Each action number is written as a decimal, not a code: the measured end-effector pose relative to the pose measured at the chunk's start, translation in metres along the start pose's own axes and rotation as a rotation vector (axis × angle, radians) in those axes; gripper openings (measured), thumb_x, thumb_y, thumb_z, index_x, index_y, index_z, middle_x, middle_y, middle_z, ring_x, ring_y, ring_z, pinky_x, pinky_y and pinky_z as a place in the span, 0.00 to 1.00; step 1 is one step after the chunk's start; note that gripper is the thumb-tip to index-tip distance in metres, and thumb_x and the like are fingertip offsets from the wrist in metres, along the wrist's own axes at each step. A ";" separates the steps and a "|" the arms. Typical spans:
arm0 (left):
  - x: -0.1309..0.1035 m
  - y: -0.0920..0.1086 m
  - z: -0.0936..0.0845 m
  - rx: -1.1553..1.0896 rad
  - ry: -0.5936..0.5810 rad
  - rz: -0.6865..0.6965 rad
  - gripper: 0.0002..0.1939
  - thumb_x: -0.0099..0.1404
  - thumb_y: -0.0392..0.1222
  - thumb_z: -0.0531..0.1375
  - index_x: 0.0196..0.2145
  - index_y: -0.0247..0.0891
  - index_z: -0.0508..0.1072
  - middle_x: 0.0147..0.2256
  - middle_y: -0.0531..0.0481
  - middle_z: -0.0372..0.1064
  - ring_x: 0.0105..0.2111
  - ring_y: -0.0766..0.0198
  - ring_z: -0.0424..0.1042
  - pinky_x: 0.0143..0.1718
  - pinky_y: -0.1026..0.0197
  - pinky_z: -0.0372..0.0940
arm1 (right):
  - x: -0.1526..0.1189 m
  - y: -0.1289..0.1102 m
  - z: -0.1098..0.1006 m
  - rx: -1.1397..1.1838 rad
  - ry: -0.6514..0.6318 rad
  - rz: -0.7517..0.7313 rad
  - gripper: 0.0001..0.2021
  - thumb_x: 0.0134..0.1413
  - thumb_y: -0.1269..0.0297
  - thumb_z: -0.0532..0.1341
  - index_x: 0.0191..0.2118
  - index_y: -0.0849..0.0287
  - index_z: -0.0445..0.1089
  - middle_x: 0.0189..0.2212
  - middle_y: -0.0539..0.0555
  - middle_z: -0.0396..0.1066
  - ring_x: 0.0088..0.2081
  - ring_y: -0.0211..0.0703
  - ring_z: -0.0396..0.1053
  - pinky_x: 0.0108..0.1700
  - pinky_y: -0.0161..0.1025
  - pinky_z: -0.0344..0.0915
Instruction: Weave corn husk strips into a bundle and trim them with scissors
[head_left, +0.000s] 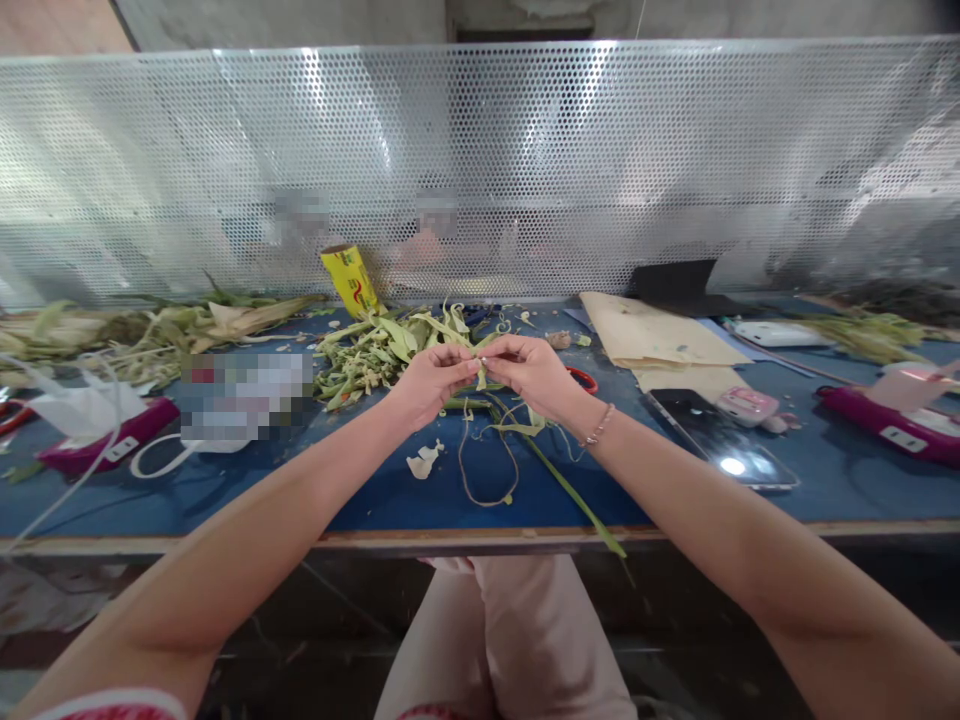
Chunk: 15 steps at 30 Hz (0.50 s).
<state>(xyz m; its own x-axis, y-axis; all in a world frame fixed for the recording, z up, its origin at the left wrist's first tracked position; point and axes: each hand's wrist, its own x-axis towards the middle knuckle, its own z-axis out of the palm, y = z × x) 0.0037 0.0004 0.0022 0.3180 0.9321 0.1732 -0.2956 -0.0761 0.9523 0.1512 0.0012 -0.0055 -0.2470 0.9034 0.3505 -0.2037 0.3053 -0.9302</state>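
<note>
Over the middle of the blue table, my left hand point(436, 380) and my right hand point(531, 372) meet at the fingertips. Both pinch a small pale green plant piece point(481, 376) between them. A heap of green pods and leaves point(360, 360) lies just behind and left of my left hand. Below my hands, a thin brown string point(491, 502) forms a loop on the table. A long green stalk point(574, 492) runs from under my right hand past the table's front edge. White scraps point(424, 460) lie left of the loop. Red scissor handles point(583, 380) show behind my right wrist.
Behind the blue table point(390, 500) stands a perforated metal screen point(480, 150). A yellow roll point(351, 280) is near it. On the right are brown paper point(652, 335), a phone point(720, 440) and a purple power strip point(892, 425); another purple strip point(109, 435) is on the left.
</note>
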 end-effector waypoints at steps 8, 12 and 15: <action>0.002 -0.010 0.003 0.034 0.049 0.055 0.12 0.39 0.36 0.68 0.19 0.33 0.67 0.18 0.57 0.64 0.20 0.75 0.63 0.27 0.68 0.59 | 0.002 0.004 -0.004 -0.124 0.045 -0.067 0.11 0.33 0.68 0.64 0.27 0.60 0.62 0.24 0.47 0.63 0.25 0.30 0.61 0.30 0.34 0.62; 0.003 -0.015 0.005 0.069 0.091 0.081 0.13 0.38 0.38 0.68 0.19 0.33 0.66 0.17 0.57 0.63 0.20 0.75 0.62 0.26 0.68 0.59 | 0.004 0.008 -0.007 -0.169 0.057 -0.099 0.12 0.33 0.69 0.64 0.27 0.61 0.62 0.26 0.48 0.64 0.27 0.31 0.62 0.33 0.35 0.63; 0.002 -0.014 0.007 0.084 0.096 0.090 0.14 0.39 0.40 0.68 0.19 0.33 0.65 0.16 0.58 0.61 0.19 0.75 0.61 0.24 0.68 0.57 | 0.005 0.010 -0.007 -0.173 0.054 -0.131 0.11 0.33 0.69 0.64 0.28 0.60 0.62 0.26 0.48 0.64 0.28 0.32 0.63 0.34 0.35 0.62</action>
<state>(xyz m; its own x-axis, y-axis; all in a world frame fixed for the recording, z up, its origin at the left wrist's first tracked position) 0.0149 0.0006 -0.0091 0.2045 0.9497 0.2372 -0.2414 -0.1859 0.9524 0.1544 0.0112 -0.0137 -0.1771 0.8660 0.4677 -0.0641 0.4640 -0.8835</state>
